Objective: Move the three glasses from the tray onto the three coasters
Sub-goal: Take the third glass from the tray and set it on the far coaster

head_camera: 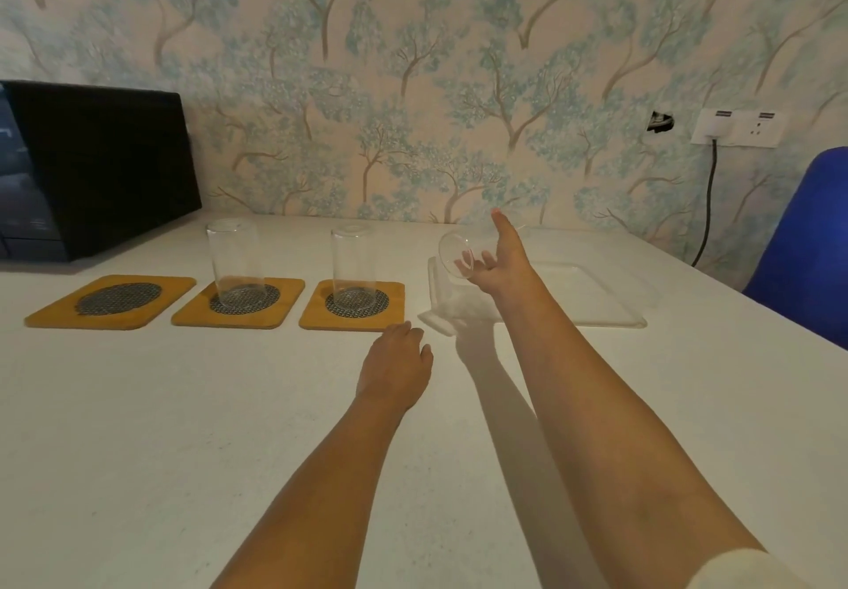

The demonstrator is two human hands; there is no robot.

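Two clear glasses already stand upright on coasters: one (235,262) on the middle coaster (238,303) and one (352,267) on the right coaster (352,305). Left of them, the left coaster (112,300) lies bare, showing its dark mesh disc. All three wooden coasters sit in a row on the white table (183,428).

A third glass (456,254) is tilted on its side in the right hand (498,267), above the left end of the clear tray (596,308). Its round end faces left toward the coasters. The fingers curl under and around the glass while the index finger (502,226) points up and away, off the glass.

Nearer, the left hand (395,366) rests palm down on the table, just near of the right coaster, fingers loosely curled and holding nothing.

At the far left stands a black appliance (92,166). A blue chair (807,244) shows at the right edge, below a wall socket (739,127) with a black cord.
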